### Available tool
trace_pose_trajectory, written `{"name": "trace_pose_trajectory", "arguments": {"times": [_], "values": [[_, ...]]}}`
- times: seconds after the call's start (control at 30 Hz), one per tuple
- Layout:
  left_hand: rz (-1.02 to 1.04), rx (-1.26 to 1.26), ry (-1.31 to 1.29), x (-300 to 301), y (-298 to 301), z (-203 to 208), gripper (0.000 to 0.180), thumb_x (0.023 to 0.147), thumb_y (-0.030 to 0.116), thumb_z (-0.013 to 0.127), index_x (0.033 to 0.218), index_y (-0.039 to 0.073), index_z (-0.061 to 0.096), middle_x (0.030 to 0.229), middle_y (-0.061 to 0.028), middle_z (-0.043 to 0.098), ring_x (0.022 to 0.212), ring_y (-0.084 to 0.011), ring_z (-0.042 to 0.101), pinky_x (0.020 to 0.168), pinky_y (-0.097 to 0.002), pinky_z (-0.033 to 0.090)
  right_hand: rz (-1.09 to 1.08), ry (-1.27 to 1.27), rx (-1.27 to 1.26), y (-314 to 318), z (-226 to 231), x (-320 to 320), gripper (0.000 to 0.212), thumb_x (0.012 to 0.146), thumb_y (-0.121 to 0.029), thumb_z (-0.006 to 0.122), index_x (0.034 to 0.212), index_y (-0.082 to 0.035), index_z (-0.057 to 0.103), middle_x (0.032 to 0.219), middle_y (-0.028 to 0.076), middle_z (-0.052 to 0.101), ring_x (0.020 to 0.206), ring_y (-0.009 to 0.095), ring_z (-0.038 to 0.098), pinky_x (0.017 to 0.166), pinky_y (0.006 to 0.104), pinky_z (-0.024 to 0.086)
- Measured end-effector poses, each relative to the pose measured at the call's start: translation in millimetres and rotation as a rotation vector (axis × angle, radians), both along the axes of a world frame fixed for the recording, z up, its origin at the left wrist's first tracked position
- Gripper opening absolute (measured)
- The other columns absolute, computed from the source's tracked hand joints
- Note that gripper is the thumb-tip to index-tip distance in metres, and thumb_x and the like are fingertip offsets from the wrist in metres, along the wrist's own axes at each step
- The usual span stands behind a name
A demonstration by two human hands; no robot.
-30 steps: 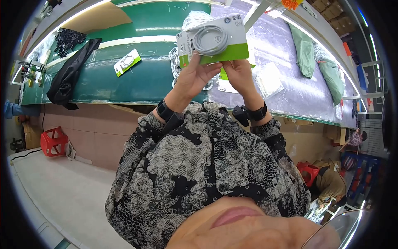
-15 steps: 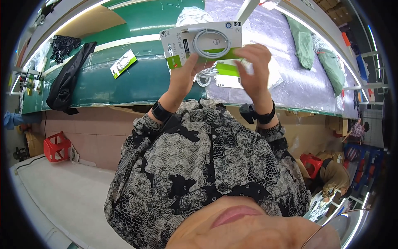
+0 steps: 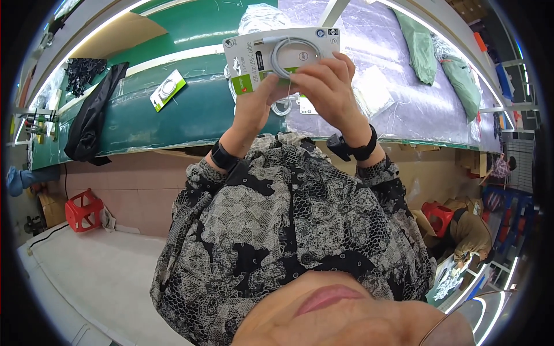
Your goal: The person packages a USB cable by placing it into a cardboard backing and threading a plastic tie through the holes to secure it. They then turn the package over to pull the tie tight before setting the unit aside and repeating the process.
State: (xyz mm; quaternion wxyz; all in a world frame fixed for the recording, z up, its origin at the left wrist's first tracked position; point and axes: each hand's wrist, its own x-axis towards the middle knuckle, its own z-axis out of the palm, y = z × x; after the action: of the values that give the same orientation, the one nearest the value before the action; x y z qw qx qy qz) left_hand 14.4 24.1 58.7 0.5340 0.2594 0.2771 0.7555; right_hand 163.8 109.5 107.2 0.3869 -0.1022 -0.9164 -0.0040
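Observation:
A white and green cardboard backing card (image 3: 292, 55) is held up above the table, facing me. On its front lies a coiled white USB cable (image 3: 276, 59), its plug toward the card's upper left. My left hand (image 3: 254, 106) grips the card's lower edge, thumb in front and the other fingers hidden behind. With bent fingers, my right hand (image 3: 330, 92) closes over the lower right of the coil. A thin white strip hangs below those fingertips; I cannot tell whether it is held. Beneath the hands, another loose white cable (image 3: 281, 108) lies partly covered.
Another carded cable (image 3: 168, 90) lies on the green tabletop (image 3: 130, 118) at left, near a black bag (image 3: 95, 118). Clear plastic bags (image 3: 374, 91) rest at right, with green bundles (image 3: 416, 49) farther off. A person (image 3: 468, 233) bends at lower right near a red stool (image 3: 437, 218).
My right hand has moved left and inward, from beside the card onto the coil's lower right. My left hand and the card have stayed nearly in place.

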Motion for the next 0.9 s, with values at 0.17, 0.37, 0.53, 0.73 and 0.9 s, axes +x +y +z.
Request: {"name": "trace_pose_trajectory", "arguments": {"times": [0.17,0.37,0.53,0.73,0.9], "values": [[0.020,-0.086,-0.027,0.6,-0.9,-8.1,0.033,0.090,0.005,0.053,0.122,-0.002,0.045,0.107,-0.0124,0.060,0.093,-0.0229,0.063,0.080,-0.0356,0.056,-0.036,0.068,0.125,-3.5,-11.7,-0.4,0.024,0.064,-0.012,0.074,0.084,-0.023,0.066,0.098,-0.005,0.053,0.099,0.017,0.047,0.100,0.0439,0.029],[0.292,0.049,0.482,-0.7,-4.7,-15.2,0.025,0.085,0.003,0.061,0.110,-0.001,0.056,0.101,-0.0127,0.062,0.090,-0.0229,0.063,0.074,-0.0305,0.053,-0.102,0.145,0.187,-6.3,-19.5,-5.3,0.021,0.063,-0.014,0.074,0.079,-0.024,0.066,0.100,-0.004,0.052,0.100,0.017,0.047,0.099,0.0432,0.031],[0.468,0.413,0.912,-7.3,0.4,15.4,0.025,0.077,0.003,0.068,0.101,0.000,0.063,0.097,-0.0144,0.064,0.088,-0.0246,0.064,0.070,-0.0287,0.052,-0.071,0.322,0.196,-2.2,-21.5,-11.2,0.022,0.062,-0.015,0.073,0.081,-0.023,0.067,0.105,-0.004,0.051,0.105,0.016,0.043,0.098,0.0429,0.031],[0.571,0.577,1.142,-21.4,6.6,36.8,0.035,0.070,0.004,0.070,0.105,0.002,0.063,0.101,-0.0148,0.063,0.090,-0.0265,0.064,0.072,-0.0297,0.053,-0.174,0.432,0.219,-3.6,-19.4,-23.6,0.029,0.068,-0.012,0.075,0.095,-0.011,0.064,0.104,0.004,0.047,0.107,0.024,0.041,0.097,0.0413,0.035],[0.602,0.614,1.252,-32.6,5.4,40.6,0.037,0.067,0.004,0.071,0.104,0.003,0.064,0.103,-0.0145,0.062,0.094,-0.0277,0.063,0.076,-0.0312,0.053,-0.179,0.526,0.035,-10.3,-30.8,-29.1,0.023,0.062,-0.007,0.073,0.083,-0.017,0.069,0.106,0.002,0.054,0.103,0.020,0.045,0.092,0.0401,0.038]]}}
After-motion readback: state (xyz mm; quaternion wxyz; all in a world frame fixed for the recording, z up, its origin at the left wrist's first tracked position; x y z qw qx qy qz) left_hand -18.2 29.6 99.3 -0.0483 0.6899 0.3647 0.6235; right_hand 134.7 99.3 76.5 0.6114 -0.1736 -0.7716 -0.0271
